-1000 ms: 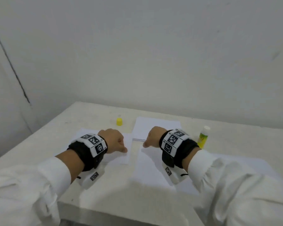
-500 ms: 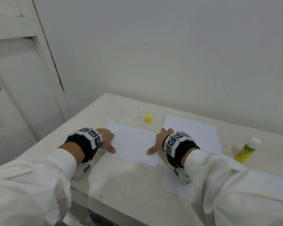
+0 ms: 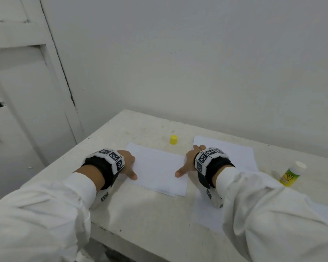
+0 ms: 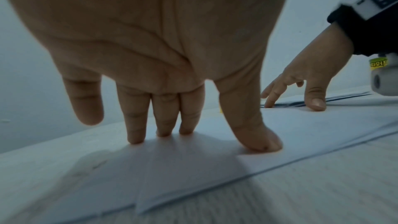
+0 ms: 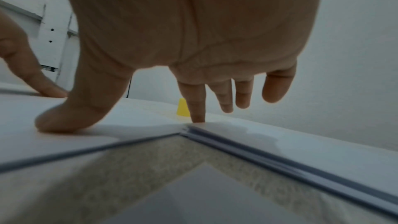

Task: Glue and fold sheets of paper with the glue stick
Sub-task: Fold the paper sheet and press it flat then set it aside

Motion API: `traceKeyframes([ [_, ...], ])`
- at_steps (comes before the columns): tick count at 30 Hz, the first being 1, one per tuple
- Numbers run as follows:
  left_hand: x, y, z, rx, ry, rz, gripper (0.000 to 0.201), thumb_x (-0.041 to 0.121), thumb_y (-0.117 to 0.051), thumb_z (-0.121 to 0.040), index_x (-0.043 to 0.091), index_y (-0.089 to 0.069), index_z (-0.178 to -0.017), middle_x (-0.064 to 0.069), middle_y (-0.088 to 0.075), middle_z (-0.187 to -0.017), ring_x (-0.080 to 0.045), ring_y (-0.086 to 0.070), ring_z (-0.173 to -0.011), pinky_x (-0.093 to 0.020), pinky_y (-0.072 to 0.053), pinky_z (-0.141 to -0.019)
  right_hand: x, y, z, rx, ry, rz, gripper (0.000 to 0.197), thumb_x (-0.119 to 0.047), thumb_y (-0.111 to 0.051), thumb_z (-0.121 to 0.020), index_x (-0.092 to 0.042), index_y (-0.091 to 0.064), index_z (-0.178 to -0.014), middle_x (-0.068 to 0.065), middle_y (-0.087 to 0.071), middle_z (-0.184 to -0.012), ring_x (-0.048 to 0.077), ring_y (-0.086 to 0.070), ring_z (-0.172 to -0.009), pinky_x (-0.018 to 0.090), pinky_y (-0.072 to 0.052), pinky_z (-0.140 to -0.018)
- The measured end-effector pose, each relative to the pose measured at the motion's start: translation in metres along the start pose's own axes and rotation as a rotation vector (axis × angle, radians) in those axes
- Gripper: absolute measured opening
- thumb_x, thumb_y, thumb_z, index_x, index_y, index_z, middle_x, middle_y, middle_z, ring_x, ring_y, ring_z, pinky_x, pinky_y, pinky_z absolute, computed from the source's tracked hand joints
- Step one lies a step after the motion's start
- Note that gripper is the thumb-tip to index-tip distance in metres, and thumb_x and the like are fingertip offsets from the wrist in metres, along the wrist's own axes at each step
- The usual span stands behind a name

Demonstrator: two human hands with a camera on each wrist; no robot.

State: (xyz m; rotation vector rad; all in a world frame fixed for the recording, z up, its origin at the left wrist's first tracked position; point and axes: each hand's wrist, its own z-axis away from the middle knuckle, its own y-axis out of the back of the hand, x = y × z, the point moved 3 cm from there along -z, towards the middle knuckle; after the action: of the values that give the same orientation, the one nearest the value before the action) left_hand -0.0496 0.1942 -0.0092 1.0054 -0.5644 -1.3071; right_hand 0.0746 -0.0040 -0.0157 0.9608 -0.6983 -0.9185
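White folded paper [image 3: 157, 171] lies on the table [image 3: 140, 220]; we press its ends with left hand [image 3: 128, 164] and right hand [image 3: 189, 163], fingers spread straight. Uncapped glue stick [image 3: 290, 176] stands well right; its yellow cap [image 3: 173, 139] sits behind the paper.

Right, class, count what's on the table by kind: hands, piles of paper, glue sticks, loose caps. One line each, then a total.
Hands: 2 (left hand, right hand)
Paper piles: 3 (middle pile, far pile, near pile)
Glue sticks: 1 (glue stick)
Loose caps: 1 (yellow cap)
Total: 7
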Motion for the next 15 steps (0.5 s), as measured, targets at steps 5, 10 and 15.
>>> traceKeyframes([
  [5, -0.001, -0.001, -0.002, 0.000, 0.001, 0.005, 0.076, 0.055, -0.060, -0.085, 0.008, -0.037, -0.141, -0.010, -0.044, -0.137, -0.028, -0.044, -0.126, -0.034, -0.036, -0.098, -0.003, 0.009, -0.009, 0.026, 0.008, -0.036, 0.083, -0.074, -0.071, -0.055, -0.023, -0.059, -0.119, 0.002, -0.056, -0.119, 0.029, -0.043, -0.118, 0.045, -0.041, -0.098],
  [10, -0.001, -0.001, -0.004, 0.005, -0.004, -0.016, 0.073, 0.056, -0.059, -0.085, 0.008, -0.041, -0.137, -0.011, -0.047, -0.135, -0.028, -0.047, -0.123, -0.033, -0.037, -0.096, -0.003, 0.011, -0.012, 0.065, 0.000, -0.043, 0.080, -0.068, -0.068, -0.067, -0.020, -0.052, -0.129, 0.005, -0.051, -0.128, 0.030, -0.039, -0.124, 0.042, -0.038, -0.101],
  [15, 0.000, -0.001, -0.006, 0.003, -0.010, -0.011, 0.072, 0.055, -0.060, -0.085, 0.007, -0.042, -0.135, -0.011, -0.047, -0.134, -0.028, -0.047, -0.123, -0.032, -0.037, -0.093, -0.004, 0.011, -0.015, 0.044, -0.001, -0.005, 0.080, -0.068, -0.072, -0.061, -0.022, -0.055, -0.124, 0.004, -0.054, -0.122, 0.029, -0.042, -0.119, 0.044, -0.041, -0.099],
])
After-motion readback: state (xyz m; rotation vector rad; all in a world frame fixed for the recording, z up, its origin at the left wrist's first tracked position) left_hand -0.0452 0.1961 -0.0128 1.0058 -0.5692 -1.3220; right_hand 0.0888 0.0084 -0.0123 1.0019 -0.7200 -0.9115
